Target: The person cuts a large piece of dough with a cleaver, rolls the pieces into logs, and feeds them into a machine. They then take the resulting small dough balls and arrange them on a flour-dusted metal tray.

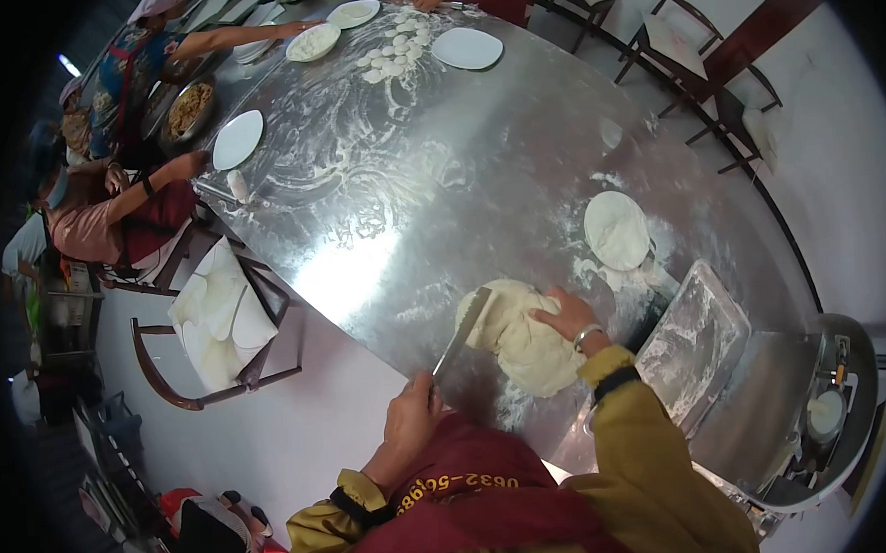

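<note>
One knife (461, 332), one dough mass (533, 344)

My left hand (411, 413) grips the knife against the dough mass's left side; my right hand (566, 318) lies open on its right. Beside it on the tabletop (517, 165): one floury dish (590, 229), one floury tray (693, 350).

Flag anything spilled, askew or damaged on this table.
Nothing looks damaged. Loose white powder streaks the shiny silver metal table beyond the pale, lumpy dough mass, looking spilled, though that seems ordinary for dough work.

A floury metal table (517, 155) bears a large dough lump (534, 357), dough pieces (389, 58) and plates (467, 49).
</note>
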`<state>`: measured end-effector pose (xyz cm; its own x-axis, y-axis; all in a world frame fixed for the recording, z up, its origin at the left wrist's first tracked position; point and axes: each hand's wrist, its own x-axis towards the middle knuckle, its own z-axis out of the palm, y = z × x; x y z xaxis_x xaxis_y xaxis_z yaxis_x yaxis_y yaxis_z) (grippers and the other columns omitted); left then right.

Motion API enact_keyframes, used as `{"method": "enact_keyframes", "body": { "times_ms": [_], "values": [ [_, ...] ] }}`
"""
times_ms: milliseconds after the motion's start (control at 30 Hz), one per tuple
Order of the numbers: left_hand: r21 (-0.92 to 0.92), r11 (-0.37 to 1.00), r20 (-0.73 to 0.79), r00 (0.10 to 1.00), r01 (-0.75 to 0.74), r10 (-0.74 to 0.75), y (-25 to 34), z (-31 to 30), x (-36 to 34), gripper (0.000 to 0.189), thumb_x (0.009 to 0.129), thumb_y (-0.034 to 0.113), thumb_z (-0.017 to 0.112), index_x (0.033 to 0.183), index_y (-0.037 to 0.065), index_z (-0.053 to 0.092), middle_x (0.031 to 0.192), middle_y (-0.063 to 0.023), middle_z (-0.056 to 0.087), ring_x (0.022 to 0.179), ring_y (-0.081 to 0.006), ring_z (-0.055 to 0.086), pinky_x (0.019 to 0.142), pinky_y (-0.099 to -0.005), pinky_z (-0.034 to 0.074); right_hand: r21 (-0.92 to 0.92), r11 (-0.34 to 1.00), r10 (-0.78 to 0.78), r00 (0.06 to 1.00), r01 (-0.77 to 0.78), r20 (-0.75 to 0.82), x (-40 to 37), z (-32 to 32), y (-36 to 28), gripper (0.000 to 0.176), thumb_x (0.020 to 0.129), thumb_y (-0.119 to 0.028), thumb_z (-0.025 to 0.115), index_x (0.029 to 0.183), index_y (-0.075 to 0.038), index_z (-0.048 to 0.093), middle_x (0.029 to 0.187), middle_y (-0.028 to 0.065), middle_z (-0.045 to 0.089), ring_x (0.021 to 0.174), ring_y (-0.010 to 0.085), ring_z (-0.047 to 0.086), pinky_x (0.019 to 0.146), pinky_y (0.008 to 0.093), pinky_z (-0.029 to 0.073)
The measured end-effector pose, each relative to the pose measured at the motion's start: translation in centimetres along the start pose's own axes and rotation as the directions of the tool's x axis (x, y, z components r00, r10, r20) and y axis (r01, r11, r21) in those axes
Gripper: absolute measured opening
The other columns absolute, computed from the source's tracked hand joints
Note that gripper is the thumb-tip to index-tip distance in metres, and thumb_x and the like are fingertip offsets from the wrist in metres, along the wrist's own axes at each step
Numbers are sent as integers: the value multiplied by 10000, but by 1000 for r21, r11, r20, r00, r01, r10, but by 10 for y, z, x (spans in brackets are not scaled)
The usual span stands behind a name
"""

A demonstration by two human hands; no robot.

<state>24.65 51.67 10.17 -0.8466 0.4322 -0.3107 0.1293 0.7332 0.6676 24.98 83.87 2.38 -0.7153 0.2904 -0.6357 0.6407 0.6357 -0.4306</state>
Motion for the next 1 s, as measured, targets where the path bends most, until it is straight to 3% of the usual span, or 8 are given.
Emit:
{"method": "enact_keyframes", "body": {
  "times_ms": [100,200,233,300,400,467,567,1000],
  "values": [
    [19,998,19,998,-59,59,5,4,4,147,825,122,522,933,49,454,811,-202,556,695,-407,564,598,-490,449,42,997,65,998,-64,-20,-15,2,-8,658,701,-526,648,1167,-86,498,1127,181,555,1017,320,544,888,376,421],
    [39,993,45,993,-107,105,8,19,15,163,825,119,517,943,44,435,811,-205,551,680,-412,566,583,-497,458,268,959,-79,995,94,-68,9,12,24,633,718,-449,659,1207,-93,475,1174,174,522,1079,326,501,921,386,390],
    [38,991,41,991,-130,128,10,23,17,166,828,119,509,946,39,424,808,-208,551,670,-415,567,575,-498,462,140,977,-117,955,159,-272,11,9,23,619,727,-412,654,1224,-95,463,1199,171,501,1109,328,474,943,393,366],
    [58,991,99,988,-120,114,11,28,22,167,833,114,491,947,29,404,798,-215,551,652,-421,571,560,-498,471,-144,969,-246,760,200,-601,7,5,10,599,747,-339,645,1256,-100,440,1250,164,460,1171,332,420,986,407,317],
    [93,993,233,971,-79,55,16,32,29,153,837,98,465,939,18,383,781,-227,556,633,-426,578,543,-494,484,62,873,-321,666,484,-673,1,-18,-54,576,775,-272,606,1293,-108,414,1300,161,406,1232,331,339,1028,454,236],
    [68,994,258,964,-86,66,18,39,33,141,839,85,449,933,13,374,775,-234,560,627,-430,584,539,-492,489,-137,756,-597,588,640,-547,10,-17,-109,498,794,-198,559,1264,-80,443,1288,144,432,1231,318,352,1038,432,237],
    [106,992,293,955,-74,40,20,47,40,139,832,78,470,896,3,372,740,-244,556,622,-435,571,521,-496,465,-368,767,-637,692,526,-340,29,11,-118,460,849,-264,503,1278,-109,440,1312,113,423,1260,294,328,1054,466,197],
    [82,996,349,937,-15,-15,17,91,97,162,827,79,476,925,-1,375,698,-247,571,609,-427,577,537,-500,464,-250,881,-449,875,401,-180,104,28,-72,412,908,-344,419,1270,-152,454,1342,79,395,1275,280,304,1069,470,175]
  ]
}}
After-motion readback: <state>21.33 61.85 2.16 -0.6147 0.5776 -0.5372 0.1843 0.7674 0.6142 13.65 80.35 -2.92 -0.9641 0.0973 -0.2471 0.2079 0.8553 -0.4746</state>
